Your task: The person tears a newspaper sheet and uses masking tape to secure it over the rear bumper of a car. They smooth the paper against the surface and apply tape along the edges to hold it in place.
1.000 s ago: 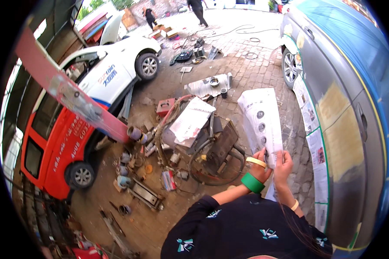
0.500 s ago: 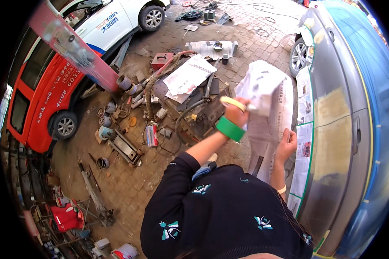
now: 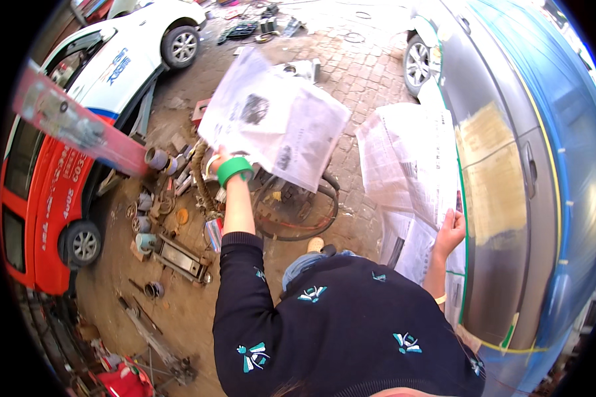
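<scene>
My left hand (image 3: 219,160) is closed on the lower left corner of a newspaper sheet (image 3: 278,119), which spreads out in the air away from me. A roll of green masking tape (image 3: 234,171) sits around my left wrist, and a narrow cream-coloured roll is partly visible at the same hand. At the right, my right hand (image 3: 450,231) pinches the edge of another newspaper sheet (image 3: 404,159) hanging beside the car. More newspaper lies below it. Part of my left fingers is hidden.
Right beside me stands a grey car (image 3: 496,178) with a beige sanded patch, green tape edging and blue film (image 3: 563,132). Hoses, a floor jack (image 3: 182,257) and cans (image 3: 146,243) litter the ground at left. A pink post (image 3: 79,122) stands before a red-and-white car (image 3: 40,212).
My left hand has swung left, carrying one newspaper sheet away from the others and spreading it. My right hand keeps its pinch near the car. The whole view has shifted.
</scene>
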Tool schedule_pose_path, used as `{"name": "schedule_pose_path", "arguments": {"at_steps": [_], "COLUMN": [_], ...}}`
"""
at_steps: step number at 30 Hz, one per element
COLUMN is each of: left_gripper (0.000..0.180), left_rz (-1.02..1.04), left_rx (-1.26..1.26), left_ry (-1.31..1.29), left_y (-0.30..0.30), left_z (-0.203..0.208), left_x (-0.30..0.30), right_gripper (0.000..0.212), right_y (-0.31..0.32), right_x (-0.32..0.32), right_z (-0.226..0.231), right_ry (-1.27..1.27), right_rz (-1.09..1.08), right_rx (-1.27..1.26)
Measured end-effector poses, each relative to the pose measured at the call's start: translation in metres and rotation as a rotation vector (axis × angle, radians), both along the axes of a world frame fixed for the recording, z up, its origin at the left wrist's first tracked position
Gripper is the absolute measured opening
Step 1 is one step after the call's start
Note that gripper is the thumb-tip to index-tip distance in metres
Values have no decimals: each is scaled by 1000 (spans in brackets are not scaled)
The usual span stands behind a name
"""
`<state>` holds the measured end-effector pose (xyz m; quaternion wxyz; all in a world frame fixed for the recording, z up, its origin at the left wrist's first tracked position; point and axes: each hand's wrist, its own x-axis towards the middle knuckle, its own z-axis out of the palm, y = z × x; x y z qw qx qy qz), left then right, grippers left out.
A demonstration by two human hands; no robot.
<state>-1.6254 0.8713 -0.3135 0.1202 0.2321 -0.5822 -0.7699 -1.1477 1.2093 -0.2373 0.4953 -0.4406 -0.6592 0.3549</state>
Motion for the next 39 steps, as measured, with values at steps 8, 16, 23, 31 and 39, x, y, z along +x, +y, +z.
{"name": "schedule_pose_path", "arguments": {"at_steps": [8,16,23,31,39], "left_gripper": [39,51,13,17,21], "left_rz": [-46,111,83,-634,-1220], "left_rx": [264,-51,-256,-195,-196], "left_ry": [-285,-499,-120,-84,-27], "left_y": [-83,-46,45,290,442], "left_z": [-139,-113,-71,-57,-15], "left_x": [-34,36,90,114,151], "right_gripper": [18,20,20,17,16], "right_y": [-2,29,125,244,327], "right_x": [-22,-41,-70,-122,-128], "right_z": [12,14,-22,-19,-31], "right_ry": [-61,-216,-219,-126,-103], "right_rz": [-74,-164,-68,172,283], "right_rx": [-52,16,9,-93,-190]}}
